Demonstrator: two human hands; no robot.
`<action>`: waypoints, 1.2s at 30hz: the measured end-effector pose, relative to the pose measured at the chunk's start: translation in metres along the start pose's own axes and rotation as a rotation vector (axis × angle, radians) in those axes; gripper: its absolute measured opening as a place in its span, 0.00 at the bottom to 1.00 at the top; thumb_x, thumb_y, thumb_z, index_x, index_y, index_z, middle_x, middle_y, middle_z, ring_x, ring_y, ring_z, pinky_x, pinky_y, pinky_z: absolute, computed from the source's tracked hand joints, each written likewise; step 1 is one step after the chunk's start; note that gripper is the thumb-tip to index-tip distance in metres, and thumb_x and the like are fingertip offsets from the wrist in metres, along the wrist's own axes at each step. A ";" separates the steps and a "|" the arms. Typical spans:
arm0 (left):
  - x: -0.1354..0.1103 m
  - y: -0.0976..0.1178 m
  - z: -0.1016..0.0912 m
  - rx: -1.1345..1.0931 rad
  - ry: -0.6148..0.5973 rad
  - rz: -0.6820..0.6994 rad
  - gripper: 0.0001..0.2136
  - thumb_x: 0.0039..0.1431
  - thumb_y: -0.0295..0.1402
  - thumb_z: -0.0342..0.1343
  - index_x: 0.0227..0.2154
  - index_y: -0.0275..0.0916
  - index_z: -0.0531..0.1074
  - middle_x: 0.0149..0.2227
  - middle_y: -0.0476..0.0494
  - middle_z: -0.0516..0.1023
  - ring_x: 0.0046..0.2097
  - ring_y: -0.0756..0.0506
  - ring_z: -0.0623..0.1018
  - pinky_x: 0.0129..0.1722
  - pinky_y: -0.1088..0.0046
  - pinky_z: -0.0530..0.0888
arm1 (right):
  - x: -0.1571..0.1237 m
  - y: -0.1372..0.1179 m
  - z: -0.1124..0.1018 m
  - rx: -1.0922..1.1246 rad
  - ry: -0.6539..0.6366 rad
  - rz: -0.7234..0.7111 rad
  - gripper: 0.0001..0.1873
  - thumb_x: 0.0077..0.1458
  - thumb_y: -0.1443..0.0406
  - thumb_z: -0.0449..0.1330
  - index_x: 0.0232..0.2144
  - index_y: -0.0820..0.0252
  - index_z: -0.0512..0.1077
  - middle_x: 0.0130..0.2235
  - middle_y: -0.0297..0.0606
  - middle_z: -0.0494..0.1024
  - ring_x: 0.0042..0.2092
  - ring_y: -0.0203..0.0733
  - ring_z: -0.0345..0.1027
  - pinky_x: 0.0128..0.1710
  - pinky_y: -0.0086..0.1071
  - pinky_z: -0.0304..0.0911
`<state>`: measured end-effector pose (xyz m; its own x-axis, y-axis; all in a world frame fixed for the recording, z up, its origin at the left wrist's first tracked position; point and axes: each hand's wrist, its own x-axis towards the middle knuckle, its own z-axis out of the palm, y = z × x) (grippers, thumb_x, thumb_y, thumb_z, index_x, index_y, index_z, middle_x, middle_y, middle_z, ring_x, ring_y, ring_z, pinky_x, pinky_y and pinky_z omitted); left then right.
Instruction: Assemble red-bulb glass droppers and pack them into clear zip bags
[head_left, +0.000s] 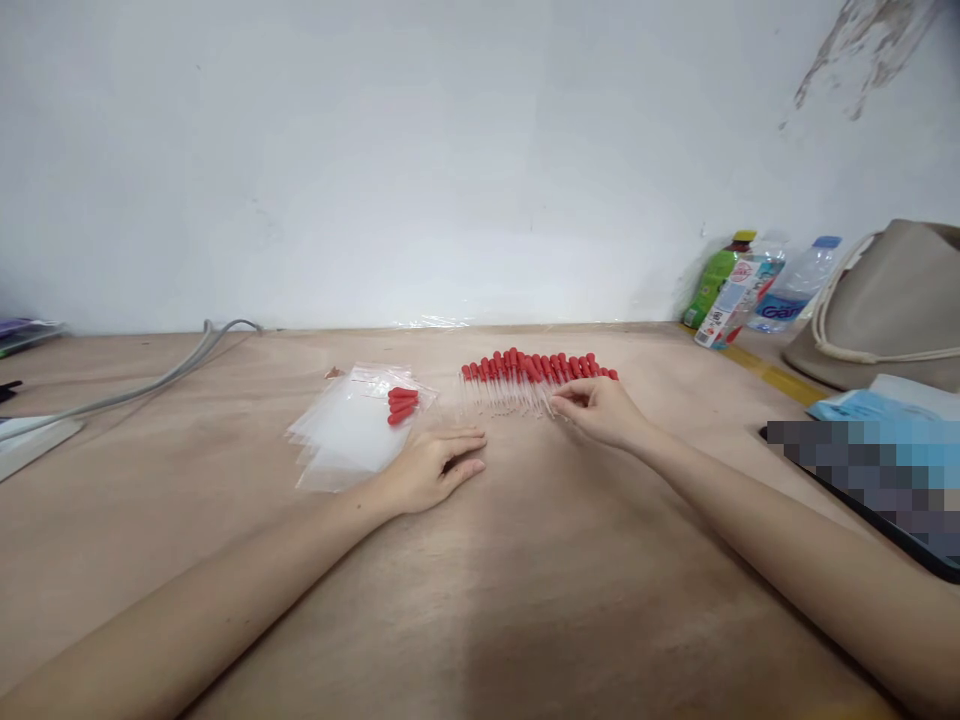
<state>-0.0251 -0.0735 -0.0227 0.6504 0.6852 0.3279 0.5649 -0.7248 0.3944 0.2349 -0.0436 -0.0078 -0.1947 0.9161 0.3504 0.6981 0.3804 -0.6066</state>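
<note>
A heap of clear droppers with red rubber bulbs lies on the wooden table near the middle. My right hand rests at the heap's near edge, fingers curled in a pinch on the droppers' glass ends. My left hand lies flat on the table with fingers stretched out, touching the near corner of a stack of clear plastic bags. A few red-bulbed droppers lie on top of that stack, seemingly inside the top bag.
A grey cable runs along the left of the table. Plastic bottles stand by the wall at right, beside a beige bag. A dark tablet with a blurred screen lies at the right edge.
</note>
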 end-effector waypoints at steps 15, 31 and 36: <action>0.000 -0.004 0.001 -0.014 -0.051 0.025 0.17 0.59 0.36 0.46 0.50 0.38 0.66 0.52 0.42 0.68 0.55 0.46 0.66 0.55 0.65 0.62 | 0.073 -0.039 0.065 -0.223 0.087 0.378 0.14 0.45 0.55 0.55 0.26 0.58 0.74 0.33 0.41 0.76 0.38 0.47 0.69 0.35 0.36 0.60; 0.003 -0.009 -0.012 0.204 0.339 -0.105 0.09 0.57 0.33 0.48 0.32 0.38 0.72 0.33 0.45 0.75 0.38 0.46 0.73 0.42 0.69 0.68 | 0.048 -0.067 0.082 -0.290 0.019 0.103 0.15 0.46 0.52 0.55 0.23 0.55 0.72 0.30 0.34 0.76 0.34 0.40 0.67 0.31 0.30 0.55; 0.006 -0.048 -0.037 0.385 0.531 -0.332 0.09 0.54 0.32 0.49 0.33 0.36 0.72 0.34 0.42 0.72 0.41 0.43 0.71 0.43 0.66 0.67 | 0.042 -0.079 0.098 -0.248 -0.003 0.045 0.17 0.46 0.50 0.55 0.23 0.56 0.71 0.30 0.35 0.76 0.34 0.40 0.67 0.31 0.31 0.54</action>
<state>-0.0674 -0.0322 -0.0079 0.1356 0.7441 0.6541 0.8911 -0.3802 0.2478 0.1043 -0.0223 -0.0150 -0.1616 0.9319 0.3246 0.8535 0.2971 -0.4280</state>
